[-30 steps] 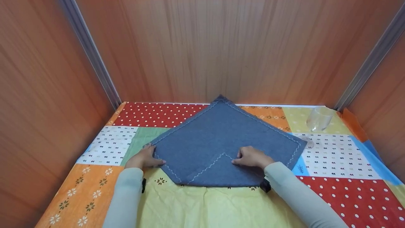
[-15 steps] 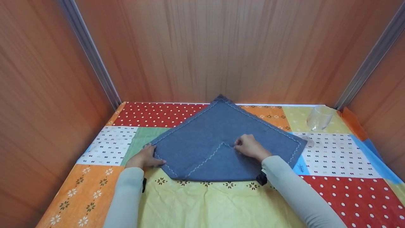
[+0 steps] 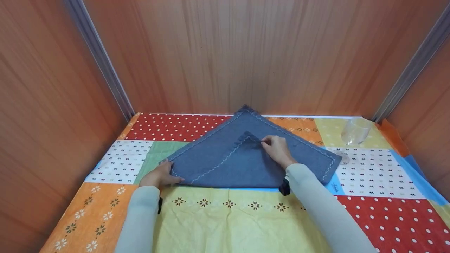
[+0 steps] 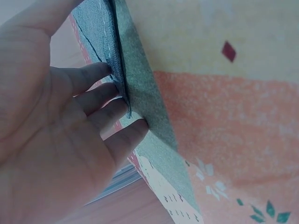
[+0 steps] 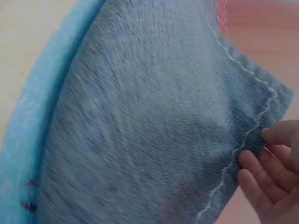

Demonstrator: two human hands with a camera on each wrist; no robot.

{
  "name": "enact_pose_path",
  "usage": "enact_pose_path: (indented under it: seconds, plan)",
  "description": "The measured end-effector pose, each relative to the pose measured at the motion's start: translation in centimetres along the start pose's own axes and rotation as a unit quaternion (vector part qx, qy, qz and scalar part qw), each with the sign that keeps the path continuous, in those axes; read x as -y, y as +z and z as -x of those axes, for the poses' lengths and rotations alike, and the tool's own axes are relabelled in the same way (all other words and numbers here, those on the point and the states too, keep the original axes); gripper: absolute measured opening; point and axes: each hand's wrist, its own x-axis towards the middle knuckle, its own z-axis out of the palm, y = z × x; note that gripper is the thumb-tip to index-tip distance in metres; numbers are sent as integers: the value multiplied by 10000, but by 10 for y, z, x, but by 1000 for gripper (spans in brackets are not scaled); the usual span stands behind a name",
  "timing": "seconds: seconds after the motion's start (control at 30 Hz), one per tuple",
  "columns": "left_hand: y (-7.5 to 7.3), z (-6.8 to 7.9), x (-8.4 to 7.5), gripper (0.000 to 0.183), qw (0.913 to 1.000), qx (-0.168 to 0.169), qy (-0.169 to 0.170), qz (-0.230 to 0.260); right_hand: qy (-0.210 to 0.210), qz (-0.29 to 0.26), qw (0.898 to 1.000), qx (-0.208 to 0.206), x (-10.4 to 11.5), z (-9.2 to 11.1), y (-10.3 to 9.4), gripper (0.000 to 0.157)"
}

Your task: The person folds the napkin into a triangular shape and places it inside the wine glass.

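Observation:
A grey-blue cloth (image 3: pixel 204 151) with pale zigzag stitching along its edges lies on the table, one corner pointing to the back wall. Its near part is folded over as a pointed flap (image 3: pixel 235 165), the flap's tip short of the far corner. My right hand (image 3: pixel 277 149) pinches the flap's edge just right of that tip; the right wrist view shows thumb and fingers (image 5: pixel 252 163) at the stitched hem. At the cloth's left corner rests my left hand (image 3: pixel 160 175), its fingers extended. In the left wrist view, several fingertips (image 4: pixel 105 70) touch the cloth edge.
A clear stemmed glass (image 3: pixel 355 131) stands at the back right, its foot (image 3: pixel 342 158) close beside the cloth's right corner. A patchwork tablecloth (image 3: pixel 225 225) covers the table. Wood-grain panels (image 3: pixel 232 56) enclose the back and both sides.
My right hand has moved away from me with the flap's edge, taking its tip nearer the far corner. The near fold has shifted back too. My left hand has stayed in place.

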Motion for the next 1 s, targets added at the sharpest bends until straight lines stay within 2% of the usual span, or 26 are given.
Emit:
enact_pose_path:
  seconds: [0.13,0.33,0.43,0.53,0.63,0.8,1.0]
  plan:
    - [-1,1,0,93,10000,37,-44,52,171,-304,9994,-45,-5,-4,4,20]
    - [-1,1,-1,93,9999,53,-54,85,343,-439,9984,-51,-9,-5,11,21]
    - [-1,1,-1,92,9999,68,-70,88,424,-400,9981,223,-12,-3,12,30]
    - [-1,1,-1,90,10000,41,36,-42,519,-24,9955,788,-14,-1,11,45]
    - [0,0,-2,89,9998,-7,110,-149,655,523,9886,1252,-18,1,5,58]
    - [0,-1,-2,89,9999,18,84,-86,959,982,9781,1567,-27,6,-10,65]
    - [0,0,0,90,10000,42,42,-29,1045,1481,9657,1861,-41,12,-27,72]
